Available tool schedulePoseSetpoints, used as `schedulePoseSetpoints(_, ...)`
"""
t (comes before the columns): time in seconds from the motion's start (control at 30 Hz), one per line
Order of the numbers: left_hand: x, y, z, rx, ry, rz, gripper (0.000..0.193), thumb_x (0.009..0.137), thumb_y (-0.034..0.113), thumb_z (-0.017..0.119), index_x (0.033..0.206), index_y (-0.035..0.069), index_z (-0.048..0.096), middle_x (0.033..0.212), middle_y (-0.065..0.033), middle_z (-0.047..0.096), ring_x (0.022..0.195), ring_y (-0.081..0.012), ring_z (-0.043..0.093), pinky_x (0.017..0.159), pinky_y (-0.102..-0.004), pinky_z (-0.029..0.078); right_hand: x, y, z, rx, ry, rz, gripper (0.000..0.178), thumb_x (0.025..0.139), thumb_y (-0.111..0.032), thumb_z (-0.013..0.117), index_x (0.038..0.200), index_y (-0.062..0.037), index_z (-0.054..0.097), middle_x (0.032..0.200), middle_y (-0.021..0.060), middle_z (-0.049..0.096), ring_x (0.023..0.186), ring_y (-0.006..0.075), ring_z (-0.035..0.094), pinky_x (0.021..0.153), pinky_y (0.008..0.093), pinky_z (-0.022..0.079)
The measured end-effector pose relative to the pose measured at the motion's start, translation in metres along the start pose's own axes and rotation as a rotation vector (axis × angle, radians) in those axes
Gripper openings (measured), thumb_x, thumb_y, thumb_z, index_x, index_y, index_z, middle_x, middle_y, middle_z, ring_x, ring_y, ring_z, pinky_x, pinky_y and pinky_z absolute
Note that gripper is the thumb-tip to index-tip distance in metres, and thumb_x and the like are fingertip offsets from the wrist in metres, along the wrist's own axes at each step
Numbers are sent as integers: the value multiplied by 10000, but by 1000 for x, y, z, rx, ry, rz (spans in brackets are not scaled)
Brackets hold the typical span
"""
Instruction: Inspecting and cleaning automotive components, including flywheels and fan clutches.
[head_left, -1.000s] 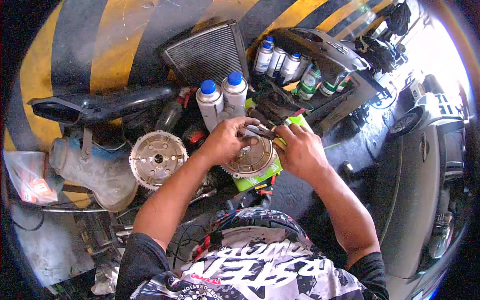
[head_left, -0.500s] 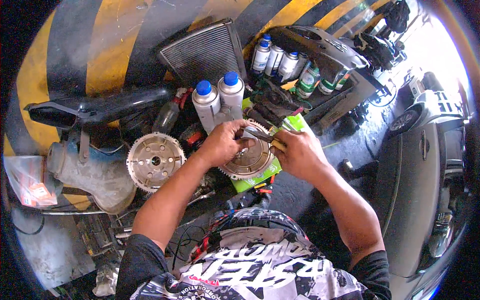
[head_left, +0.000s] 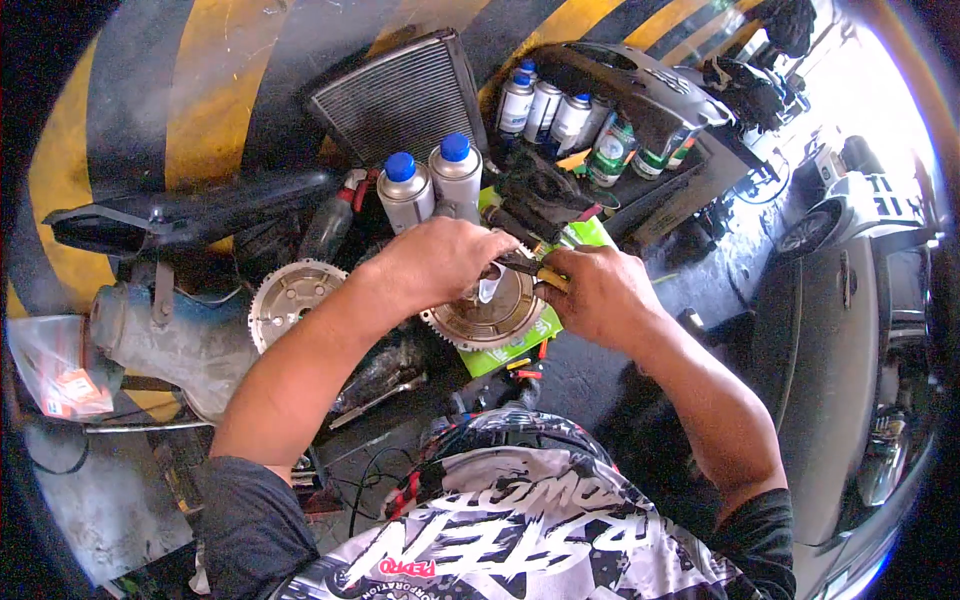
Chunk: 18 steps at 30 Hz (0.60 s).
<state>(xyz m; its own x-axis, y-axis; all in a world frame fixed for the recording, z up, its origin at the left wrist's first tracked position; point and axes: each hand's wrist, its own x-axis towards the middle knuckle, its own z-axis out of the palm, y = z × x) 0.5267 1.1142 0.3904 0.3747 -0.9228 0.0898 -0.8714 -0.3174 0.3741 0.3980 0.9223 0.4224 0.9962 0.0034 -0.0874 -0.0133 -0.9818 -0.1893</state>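
My right hand (head_left: 602, 297) grips a yellow-handled hand tool that looks like pliers (head_left: 552, 278), its dark metal end pointing left. My left hand (head_left: 445, 262) is bent over that end, fingers pinched together; what they hold is hidden. Just under the fingertips shows a small pale, shiny piece (head_left: 488, 288). Both hands are above a round toothed metal gear wheel (head_left: 490, 328) lying on a bright green packet (head_left: 515, 350). A second toothed wheel (head_left: 290, 292) lies to the left, partly covered by my left forearm.
Two spray cans with blue caps (head_left: 455, 180) stand right behind my left hand. More cans (head_left: 570, 122) are grouped at the back right. A radiator-like finned panel (head_left: 400, 100) leans behind. A large metal casing (head_left: 175, 325) sits left; a grey car (head_left: 825, 400) is at right.
My left hand has turned over the tool's end, its forearm swinging further across the second wheel. The right hand stays close, still gripping the tool. The whole view has shifted slightly.
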Motion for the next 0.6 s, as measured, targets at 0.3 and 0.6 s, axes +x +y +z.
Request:
schedulePoseSetpoints(0.3,0,-5,7,274,-73,76,128,880,120,559,989,67,601,835,-165,691,806,-353,707,687,-492,566,6,12,22,396,-190,37,349,869,-380,677,1011,-64,718,809,210,692,780,385,684,712,472,537)
schedulePoseSetpoints(0.6,-5,-11,9,330,-5,142,104,874,115,557,964,66,572,778,-125,677,742,-319,708,643,-455,570,15,20,16,768,-427,81,403,954,-413,640,936,-16,703,673,-3,621,527,80,524,471,274,421)
